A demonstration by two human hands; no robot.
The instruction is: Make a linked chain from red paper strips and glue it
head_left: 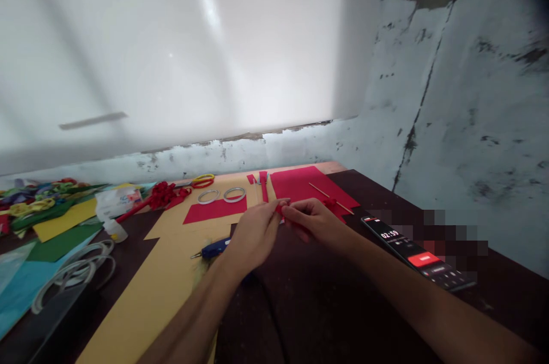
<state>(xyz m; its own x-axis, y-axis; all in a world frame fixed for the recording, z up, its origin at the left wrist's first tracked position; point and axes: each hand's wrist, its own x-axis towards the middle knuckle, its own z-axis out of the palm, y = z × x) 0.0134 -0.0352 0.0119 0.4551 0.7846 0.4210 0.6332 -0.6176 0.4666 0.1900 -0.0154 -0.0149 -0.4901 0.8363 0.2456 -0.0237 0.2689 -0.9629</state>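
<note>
My left hand [256, 232] and my right hand [312, 219] meet over the dark table, fingertips pinched together on a small red paper piece [280, 209] held between them. Just beyond the hands lies a red paper sheet [300, 184] with a thin wooden stick [330, 197] on it. A red paper strip [214, 211] lies to the left on tan paper [171, 272]. A blue glue gun [214, 248] rests near my left wrist.
A phone [418, 254] showing a timer lies at right. Two tape rings [221, 195], scissors with yellow and red handles [201, 181], a red paper flower [160, 195], a glue bottle [115, 231], coloured paper sheets and a white cable [72, 272] fill the left. Walls close behind.
</note>
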